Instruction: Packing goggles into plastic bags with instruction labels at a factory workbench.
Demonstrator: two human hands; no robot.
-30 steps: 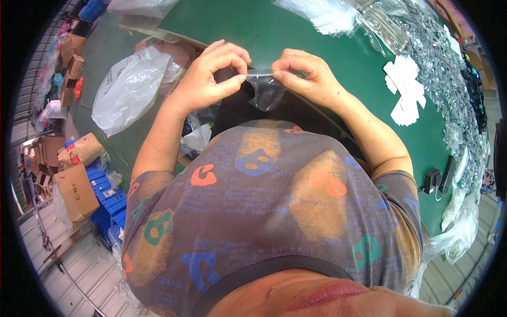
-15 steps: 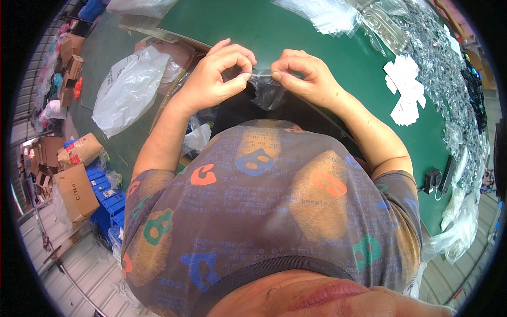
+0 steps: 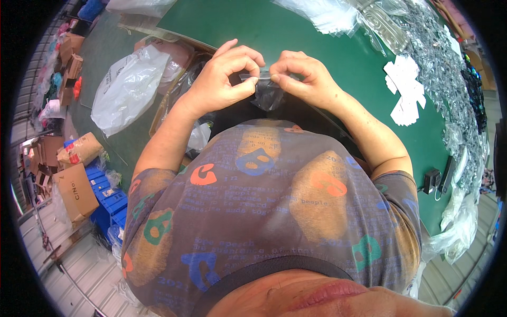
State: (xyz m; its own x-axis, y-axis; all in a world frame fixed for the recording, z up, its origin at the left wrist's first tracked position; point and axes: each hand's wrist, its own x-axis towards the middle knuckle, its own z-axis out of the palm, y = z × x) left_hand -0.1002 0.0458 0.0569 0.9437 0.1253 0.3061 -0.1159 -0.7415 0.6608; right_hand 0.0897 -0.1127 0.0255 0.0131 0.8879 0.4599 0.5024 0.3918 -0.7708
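A small clear plastic bag point(image 3: 268, 96) hangs at the near edge of the green table, its top edge drawn level between my two hands. My left hand point(image 3: 228, 74) pinches that edge between thumb and index finger, the other fingers raised. On the other side, my right hand point(image 3: 302, 76) grips the same edge in a thumb-and-finger pinch, with its remaining fingers curled. The fingertips of both hands are close together. Whatever is inside the bag looks dark, but I cannot tell it from the dark background behind.
White paper cards point(image 3: 405, 90) lie on the green table point(image 3: 359, 124) to the right, beside a long heap of small clear packets point(image 3: 435, 63). A large white plastic bag point(image 3: 129, 90) rests at left. Cardboard boxes point(image 3: 75, 194) and blue crates point(image 3: 108, 193) stand lower left.
My left hand has slid right along the bag's top edge, closer to my right hand. The right hand has barely shifted and both pinches hold.
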